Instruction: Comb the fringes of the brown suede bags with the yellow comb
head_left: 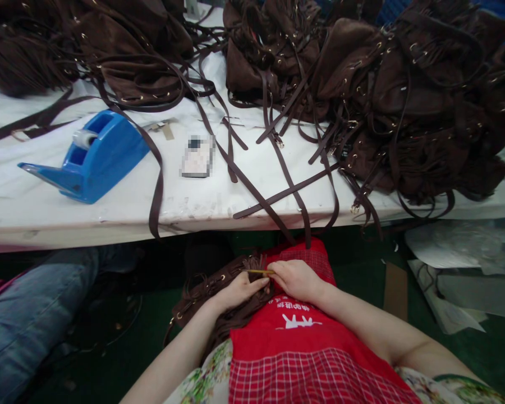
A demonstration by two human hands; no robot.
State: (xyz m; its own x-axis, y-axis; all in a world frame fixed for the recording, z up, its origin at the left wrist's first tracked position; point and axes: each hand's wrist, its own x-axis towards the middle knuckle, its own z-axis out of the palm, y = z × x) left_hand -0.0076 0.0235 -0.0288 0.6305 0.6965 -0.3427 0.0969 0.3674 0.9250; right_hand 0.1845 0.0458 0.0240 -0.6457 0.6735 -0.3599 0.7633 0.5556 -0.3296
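In my lap lies a dark brown suede bag with fringe and gold eyelets. My left hand is closed on its edge, the thumb stretched toward my right hand. My right hand pinches a thin, yellowish, stick-like tool, which points left across the bag's fringe, just above my left thumb. The exact kind of tool is too small to make out. Both hands are close together, in front of a red apron. The fingers of my left hand are partly hidden by the bag.
Heaps of similar brown bags cover the back of the white table. Loose straps hang over its front edge. A blue tape dispenser and a blurred-out phone-like object lie there. Another person's jeans-clad leg is at left.
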